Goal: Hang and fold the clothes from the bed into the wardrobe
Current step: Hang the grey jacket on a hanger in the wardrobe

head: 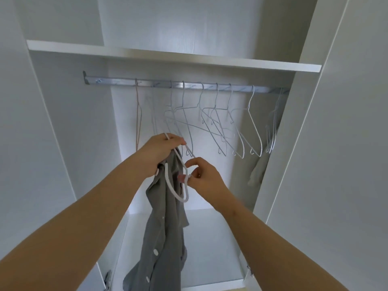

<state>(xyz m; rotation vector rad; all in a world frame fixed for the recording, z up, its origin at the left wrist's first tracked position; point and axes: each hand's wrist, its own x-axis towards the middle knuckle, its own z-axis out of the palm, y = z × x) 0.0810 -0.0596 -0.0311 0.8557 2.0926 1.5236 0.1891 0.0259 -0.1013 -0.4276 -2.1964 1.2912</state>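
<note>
head view: two hands hold a white hanger and a grey shirt at the open wardrobe (pixel 294 143).
the left hand (pixel 161 152) is curled round the top of the white hanger (pixel 169 183) and the bunched grey shirt (pixel 165 227), which hangs from that grip below the rail (pixel 117 81). the right hand (pixel 206 179) pinches the hanger's lower end between thumb and fingertips. empty wire hangers (pixel 237 127) hang along the rail under a shelf (pixel 168 54); a pale garment (pixel 257 171) hangs far right.
</note>
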